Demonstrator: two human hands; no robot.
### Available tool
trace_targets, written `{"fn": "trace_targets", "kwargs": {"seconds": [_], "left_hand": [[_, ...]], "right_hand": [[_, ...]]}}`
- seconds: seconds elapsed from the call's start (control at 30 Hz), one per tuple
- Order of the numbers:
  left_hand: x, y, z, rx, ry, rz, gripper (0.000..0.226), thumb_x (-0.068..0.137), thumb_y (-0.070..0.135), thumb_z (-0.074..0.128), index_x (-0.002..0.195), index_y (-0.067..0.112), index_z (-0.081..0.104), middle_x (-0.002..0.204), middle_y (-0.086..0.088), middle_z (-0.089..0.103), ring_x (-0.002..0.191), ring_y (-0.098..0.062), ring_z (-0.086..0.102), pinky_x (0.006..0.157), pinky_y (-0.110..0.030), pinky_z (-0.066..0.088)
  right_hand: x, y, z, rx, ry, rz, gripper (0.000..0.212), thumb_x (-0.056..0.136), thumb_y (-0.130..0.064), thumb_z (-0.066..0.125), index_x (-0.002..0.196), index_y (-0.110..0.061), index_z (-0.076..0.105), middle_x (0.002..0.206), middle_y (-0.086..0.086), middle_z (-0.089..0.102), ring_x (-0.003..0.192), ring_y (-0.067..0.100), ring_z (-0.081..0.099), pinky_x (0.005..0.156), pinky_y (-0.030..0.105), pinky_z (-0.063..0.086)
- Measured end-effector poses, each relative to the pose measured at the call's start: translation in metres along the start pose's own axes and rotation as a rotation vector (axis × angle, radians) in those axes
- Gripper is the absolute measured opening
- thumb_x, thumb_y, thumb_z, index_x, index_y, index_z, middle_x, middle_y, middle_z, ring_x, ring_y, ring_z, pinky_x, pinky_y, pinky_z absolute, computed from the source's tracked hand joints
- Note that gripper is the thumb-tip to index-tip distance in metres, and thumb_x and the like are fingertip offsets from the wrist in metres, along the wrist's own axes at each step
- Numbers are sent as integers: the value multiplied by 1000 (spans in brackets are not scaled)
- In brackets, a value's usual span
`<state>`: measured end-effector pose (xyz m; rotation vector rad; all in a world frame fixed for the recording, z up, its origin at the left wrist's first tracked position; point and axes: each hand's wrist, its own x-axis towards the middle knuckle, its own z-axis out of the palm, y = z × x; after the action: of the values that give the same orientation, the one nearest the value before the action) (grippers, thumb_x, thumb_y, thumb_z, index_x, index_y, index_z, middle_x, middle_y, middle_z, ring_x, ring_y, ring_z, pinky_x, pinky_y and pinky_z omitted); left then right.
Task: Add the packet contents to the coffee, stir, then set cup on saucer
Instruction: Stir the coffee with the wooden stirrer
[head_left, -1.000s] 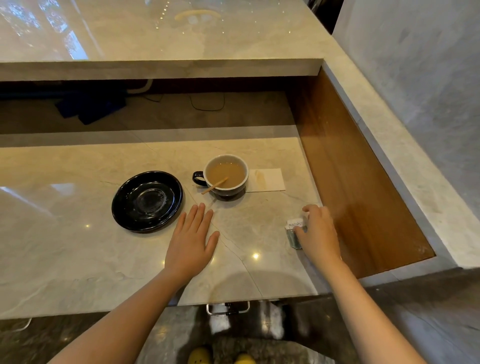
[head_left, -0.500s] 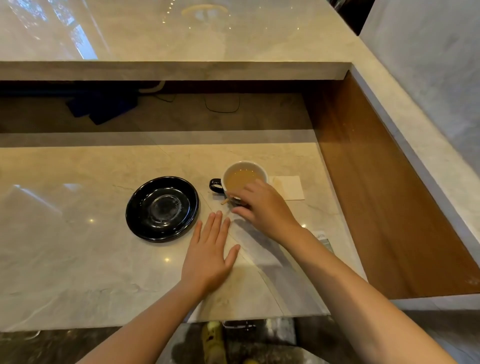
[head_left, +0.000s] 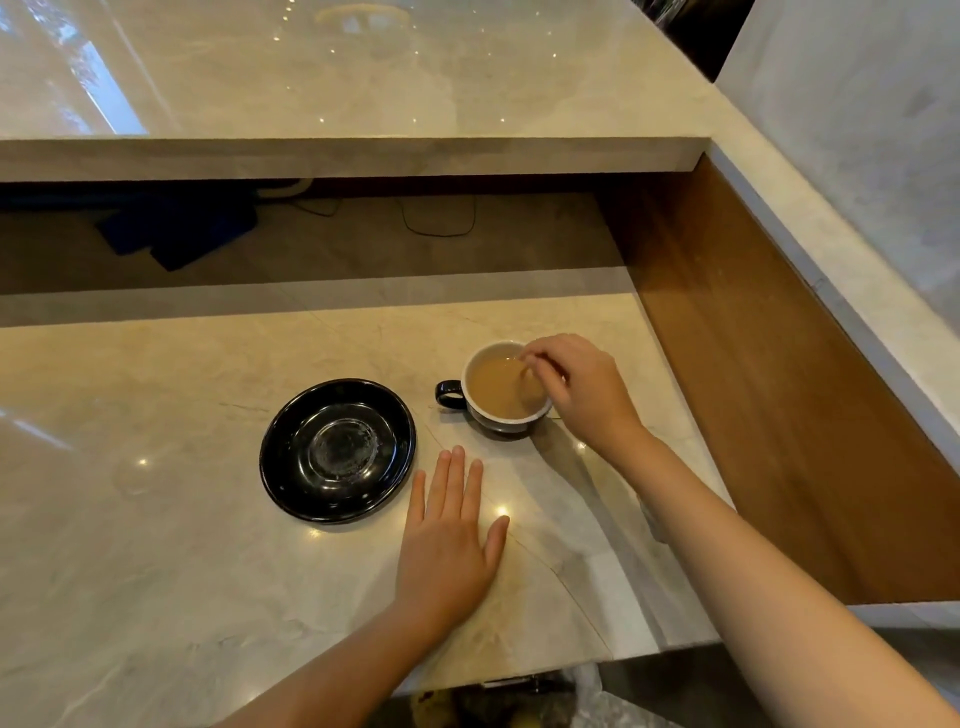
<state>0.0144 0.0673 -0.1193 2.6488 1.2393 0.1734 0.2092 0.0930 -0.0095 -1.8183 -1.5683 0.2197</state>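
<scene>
Fingers (head_left: 537, 364) of right hand (head_left: 582, 387) over cup (head_left: 506, 387) rim

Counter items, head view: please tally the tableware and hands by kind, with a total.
Saucers: 1, the black saucer, with nothing on it.
Cups: 1, the cup of coffee, standing on the counter right of the saucer.
Stirrers: 1, the stirrer, pinched in the right hand's fingers.
Hands: 2, the left hand flat on the counter, the right hand over the cup.
Total: 5

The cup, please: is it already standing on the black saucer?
No, the cup stands on the counter to the right of the empty saucer, apart from it.
</scene>
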Motion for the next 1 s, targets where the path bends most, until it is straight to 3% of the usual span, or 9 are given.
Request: {"fn": "trace_targets", "kwargs": {"seconds": [0.13, 0.3, 0.6, 0.77, 1.0], "left_hand": [[0, 0, -1, 0, -9, -5, 64, 93, 51, 27, 144, 13, 18, 153, -12, 18, 141, -22, 7, 111, -45, 5], [0, 1, -2, 5, -10, -4, 65, 93, 52, 26, 144, 13, 20, 152, -12, 20, 141, -23, 8, 111, -45, 6], [0, 3, -5, 0, -13, -27, 66, 93, 55, 16, 145, 15, 19, 154, -9, 16, 142, -21, 5, 111, -44, 8], [0, 3, -6, 4, -10, -22, 65, 93, 55, 18, 144, 14, 21, 153, -10, 19, 142, -22, 9, 111, -43, 9], [0, 3, -8, 14, -12, -33, 65, 93, 54, 20, 145, 15, 20, 154, -9, 15, 142, -20, 6, 111, -43, 7]], "right_hand": [[15, 4, -4, 128, 12, 110, 16, 91, -11, 53, 96, -6, 68, 86, 6, 69, 77, 16, 61, 70, 17, 47], [36, 7, -2, 207, -28, 230, 18, 93, -15, 50, 94, -8, 67, 79, 1, 62, 70, 6, 55, 64, 14, 45], [28, 28, -21, 158, -40, 254, 19, 94, -15, 48, 90, -8, 65, 68, -2, 59, 64, 8, 55, 59, 16, 44], [7, 29, -17, 308, -86, 318, 17, 91, -11, 51, 87, -8, 67, 65, -2, 61, 62, 6, 56, 61, 15, 47], [12, 30, 5, 466, 46, 443, 17, 91, -12, 51, 85, -12, 67, 64, -2, 62, 57, 2, 56, 62, 21, 49]]}}
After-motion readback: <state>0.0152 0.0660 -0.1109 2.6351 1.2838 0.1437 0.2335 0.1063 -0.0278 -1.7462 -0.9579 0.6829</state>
